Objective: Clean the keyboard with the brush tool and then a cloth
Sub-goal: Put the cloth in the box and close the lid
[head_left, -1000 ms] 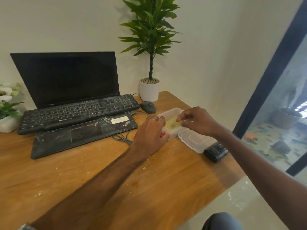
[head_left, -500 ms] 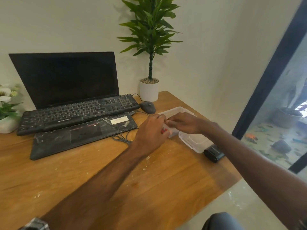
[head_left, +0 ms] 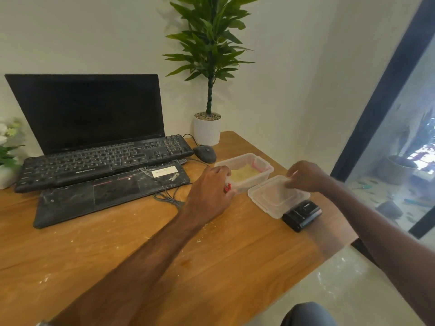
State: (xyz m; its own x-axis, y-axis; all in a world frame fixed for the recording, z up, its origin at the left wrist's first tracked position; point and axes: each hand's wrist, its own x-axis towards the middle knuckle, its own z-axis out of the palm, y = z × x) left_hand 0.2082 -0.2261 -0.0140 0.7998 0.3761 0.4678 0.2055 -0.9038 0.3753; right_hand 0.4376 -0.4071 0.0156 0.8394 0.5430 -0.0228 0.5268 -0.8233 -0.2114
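Note:
A dusty black keyboard (head_left: 106, 158) lies on a laptop's base (head_left: 113, 196) at the left of the wooden table. To its right stands an open clear plastic container (head_left: 266, 171) with a yellow cloth (head_left: 244, 174) inside and a pink piece at its far side. My left hand (head_left: 209, 191) grips the container's near left end, where a small red part shows under my fingers. The container's lid (head_left: 273, 198) lies flat on the table just right of it. My right hand (head_left: 304, 176) holds the lid's far right edge with curled fingers. No brush is plainly visible.
A dark mouse (head_left: 205, 153) with a loose cable sits behind the container. A small black device (head_left: 302, 214) lies by the lid near the table's right edge. A potted plant (head_left: 207, 130) stands at the back and white flowers (head_left: 6, 147) at the far left. Crumbs dot the table.
My right hand left the container, where it was over the yellow cloth, and moved right onto the lid. My left hand stayed at the container's near end.

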